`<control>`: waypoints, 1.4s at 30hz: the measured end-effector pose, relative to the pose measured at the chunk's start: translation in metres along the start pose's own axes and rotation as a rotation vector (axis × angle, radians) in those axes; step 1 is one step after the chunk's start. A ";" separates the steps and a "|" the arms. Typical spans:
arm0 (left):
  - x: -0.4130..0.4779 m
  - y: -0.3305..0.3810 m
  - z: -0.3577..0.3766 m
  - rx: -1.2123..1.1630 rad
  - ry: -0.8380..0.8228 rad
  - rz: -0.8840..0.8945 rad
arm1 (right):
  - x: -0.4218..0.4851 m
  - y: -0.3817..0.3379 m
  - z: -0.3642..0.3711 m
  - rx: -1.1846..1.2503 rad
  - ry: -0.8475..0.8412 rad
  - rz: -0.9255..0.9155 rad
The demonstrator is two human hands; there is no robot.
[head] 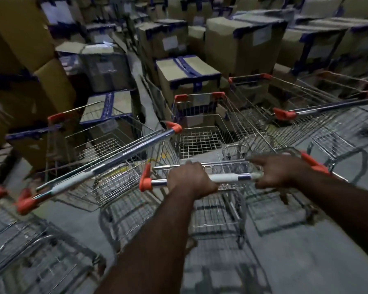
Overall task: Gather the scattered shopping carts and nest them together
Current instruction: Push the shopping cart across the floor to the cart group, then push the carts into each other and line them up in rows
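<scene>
Holds the handle bar (223, 178) of the centre cart (200, 141) with both hands, close in front, at the middle of the view. Clamps the left hand (189, 181) on the bar beside its orange left end cap, fingers wrapped over the top and curled tight round it. Sets the right hand (278, 172) on the bar's right part, fingers curled about it, with one finger stretched leftward above the bar; too blurred for finer detail.

Of the centre cart: bar crosswise, left to right; long axis straight away from the person; nose toward the far cardboard boxes (242, 43); front rim with two orange corners right at a blue-taped box (187, 75), touching or not, cannot tell.

To its left, just beside, the left cart (98, 143), skewed: handle on a diagonal from near left to far right, far end cap close to the centre cart's left rim, nose away and leftward toward the stacked boxes. To its right, the right cart (253, 107), basket alongside the centre one, nose pointing away, handle slightly tilted from crosswise. Beyond that, a further cart (348, 83), cut by the right edge. At the bottom-left corner, a blurred wire cart (30, 251), heading not readable.

Under everything, grey floor (306, 262).
</scene>
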State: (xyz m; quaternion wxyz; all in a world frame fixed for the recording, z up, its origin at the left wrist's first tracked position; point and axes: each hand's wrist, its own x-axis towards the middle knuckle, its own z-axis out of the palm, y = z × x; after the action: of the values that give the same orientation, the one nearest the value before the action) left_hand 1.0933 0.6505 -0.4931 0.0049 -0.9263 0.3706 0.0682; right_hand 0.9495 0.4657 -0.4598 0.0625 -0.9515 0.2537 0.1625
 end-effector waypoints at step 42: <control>-0.403 -0.468 -0.165 0.116 0.055 -0.389 | -0.171 -0.554 -0.105 -0.118 0.227 -0.729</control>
State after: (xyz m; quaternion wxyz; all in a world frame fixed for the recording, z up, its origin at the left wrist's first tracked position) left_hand 1.1465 1.2570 -0.2963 0.0612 -0.9800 0.1881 0.0193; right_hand 1.1176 1.0023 -0.2822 0.0329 -0.9932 -0.1055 0.0378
